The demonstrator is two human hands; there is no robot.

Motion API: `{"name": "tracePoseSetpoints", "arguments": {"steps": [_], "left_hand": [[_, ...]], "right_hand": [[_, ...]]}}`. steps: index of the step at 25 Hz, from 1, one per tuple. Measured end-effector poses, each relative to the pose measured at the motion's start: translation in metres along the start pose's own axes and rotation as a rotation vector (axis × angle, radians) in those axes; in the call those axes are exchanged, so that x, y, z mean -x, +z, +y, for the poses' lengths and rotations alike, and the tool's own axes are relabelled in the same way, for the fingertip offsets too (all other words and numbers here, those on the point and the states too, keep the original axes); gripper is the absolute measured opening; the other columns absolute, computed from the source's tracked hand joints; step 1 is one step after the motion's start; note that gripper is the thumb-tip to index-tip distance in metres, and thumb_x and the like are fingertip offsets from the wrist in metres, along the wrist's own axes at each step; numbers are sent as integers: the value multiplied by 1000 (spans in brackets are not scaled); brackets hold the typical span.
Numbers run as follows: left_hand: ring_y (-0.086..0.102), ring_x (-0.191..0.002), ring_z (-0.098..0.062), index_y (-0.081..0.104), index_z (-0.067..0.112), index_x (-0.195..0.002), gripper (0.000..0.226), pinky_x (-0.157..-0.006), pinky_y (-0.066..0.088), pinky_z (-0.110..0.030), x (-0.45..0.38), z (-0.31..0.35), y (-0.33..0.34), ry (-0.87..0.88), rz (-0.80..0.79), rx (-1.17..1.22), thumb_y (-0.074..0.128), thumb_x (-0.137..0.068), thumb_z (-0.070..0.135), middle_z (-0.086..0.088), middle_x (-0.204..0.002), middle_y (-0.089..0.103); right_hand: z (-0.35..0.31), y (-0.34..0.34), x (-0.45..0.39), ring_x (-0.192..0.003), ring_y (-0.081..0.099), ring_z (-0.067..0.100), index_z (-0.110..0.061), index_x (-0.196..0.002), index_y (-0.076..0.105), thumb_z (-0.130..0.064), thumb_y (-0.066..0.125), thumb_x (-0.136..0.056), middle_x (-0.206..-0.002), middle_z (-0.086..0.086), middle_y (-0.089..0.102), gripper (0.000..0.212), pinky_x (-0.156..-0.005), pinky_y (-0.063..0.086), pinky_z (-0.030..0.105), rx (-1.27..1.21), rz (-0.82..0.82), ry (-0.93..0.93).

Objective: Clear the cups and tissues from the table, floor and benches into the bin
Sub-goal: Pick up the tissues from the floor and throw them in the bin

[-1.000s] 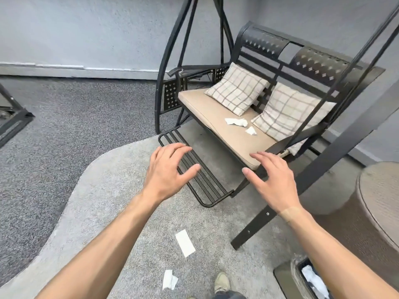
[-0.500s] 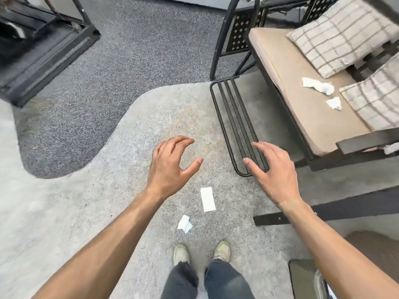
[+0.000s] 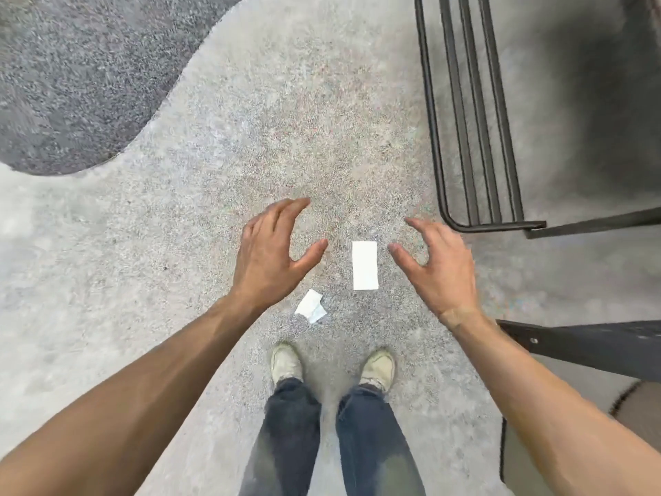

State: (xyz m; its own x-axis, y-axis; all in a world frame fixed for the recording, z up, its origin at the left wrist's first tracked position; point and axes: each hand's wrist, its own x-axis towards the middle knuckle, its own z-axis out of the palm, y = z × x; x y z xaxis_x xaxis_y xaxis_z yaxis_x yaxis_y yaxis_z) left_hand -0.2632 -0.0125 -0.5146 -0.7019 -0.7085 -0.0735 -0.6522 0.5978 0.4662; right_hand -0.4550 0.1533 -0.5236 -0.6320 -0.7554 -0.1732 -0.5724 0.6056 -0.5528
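Observation:
Two white tissues lie on the light grey rug in front of my feet. A flat folded tissue (image 3: 365,265) sits between my two hands. A smaller crumpled tissue (image 3: 310,308) lies just below my left thumb. My left hand (image 3: 270,255) hovers to the left of the flat tissue, fingers apart and curled, holding nothing. To the right of that tissue my right hand (image 3: 438,268) hovers the same way, empty. Neither hand touches a tissue. The bin and the cups are out of view.
The black metal footrest (image 3: 468,119) of the swing bench fills the upper right, with a dark frame leg (image 3: 586,343) at the right edge. Dark carpet (image 3: 71,77) borders the rug at the upper left. My shoes (image 3: 286,363) stand just below the tissues.
The view has tilted down from the bench to the floor at my feet. Both hands have dropped toward the floor tissues and now flank the flat one. The bench tissues have left the view.

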Motion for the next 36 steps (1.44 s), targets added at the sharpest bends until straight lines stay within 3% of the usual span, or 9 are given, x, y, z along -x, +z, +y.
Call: {"name": "tracePoseSetpoints", "arguments": {"steps": [4, 11, 18, 21, 23, 27, 31, 33, 36], "left_hand": [[39, -136, -22, 27, 29, -147, 69, -114, 27, -49, 19, -71, 110, -98, -130, -24, 49, -89, 59, -4, -149, 40], [45, -130, -25, 23, 30, -148, 72, -111, 33, -50, 54, -185, 298, -295, -266, -66, 54, -89, 55, -6, -146, 41], [47, -125, -30, 23, 31, -146, 88, -104, 37, -51, 70, -233, 407, -408, -453, -69, 71, -76, 53, -6, -143, 37], [50, -117, -29, 24, 30, -143, 96, -100, 42, -52, 67, -237, 435, -467, -505, -53, 79, -68, 51, -8, -137, 36], [51, -113, -27, 26, 28, -139, 92, -95, 50, -51, 65, -237, 449, -439, -507, -96, 81, -69, 48, -9, -132, 37], [58, -98, -20, 38, 22, -130, 55, -77, 60, -40, 67, -236, 465, -288, -561, -105, 68, -86, 34, -5, -125, 44], [54, -77, -14, 47, 20, -128, 32, -64, 56, -33, 69, -232, 463, -267, -589, -74, 52, -97, 22, -1, -116, 51], [53, -75, -16, 48, 16, -124, 26, -57, 48, -33, 61, -228, 455, -287, -562, -38, 48, -98, 23, -3, -114, 51], [50, -71, -20, 47, 12, -119, 23, -55, 36, -31, 45, -216, 433, -310, -536, -10, 42, -100, 24, -4, -104, 46]], "right_hand": [[55, 108, -3, -126, 46, 20, -30, -139, 46, -54, 56, -89, -137, -2, 53, 56, -105, 39, 46, 62, -128, 79], [154, 293, -24, -125, 47, 24, -30, -146, 33, -59, 54, -87, -137, 3, 51, 68, -101, 42, 50, 151, -260, 206], [213, 384, -49, -129, 41, 32, -28, -150, 22, -57, 62, -84, -145, 8, 38, 83, -103, 40, 54, 277, -351, 300], [232, 403, -61, -127, 41, 35, -25, -151, 17, -59, 65, -80, -147, 11, 33, 91, -101, 42, 54, 324, -387, 327], [239, 413, -69, -124, 42, 35, -23, -149, 20, -53, 65, -83, -143, 12, 35, 86, -99, 44, 53, 347, -353, 309], [248, 426, -83, -107, 53, 31, -17, -133, 45, -25, 65, -89, -126, 12, 50, 49, -90, 49, 48, 300, -215, 321], [254, 428, -85, -80, 51, 26, -7, -107, 56, -17, 59, -94, -98, 14, 61, 16, -68, 45, 37, 366, -195, 246], [253, 424, -83, -84, 52, 28, -6, -107, 57, -19, 55, -96, -99, 15, 61, 17, -67, 42, 36, 368, -229, 242], [241, 408, -76, -105, 49, 31, -5, -112, 57, -27, 51, -93, -119, 15, 54, 29, -80, 44, 39, 284, -254, 240]]}}
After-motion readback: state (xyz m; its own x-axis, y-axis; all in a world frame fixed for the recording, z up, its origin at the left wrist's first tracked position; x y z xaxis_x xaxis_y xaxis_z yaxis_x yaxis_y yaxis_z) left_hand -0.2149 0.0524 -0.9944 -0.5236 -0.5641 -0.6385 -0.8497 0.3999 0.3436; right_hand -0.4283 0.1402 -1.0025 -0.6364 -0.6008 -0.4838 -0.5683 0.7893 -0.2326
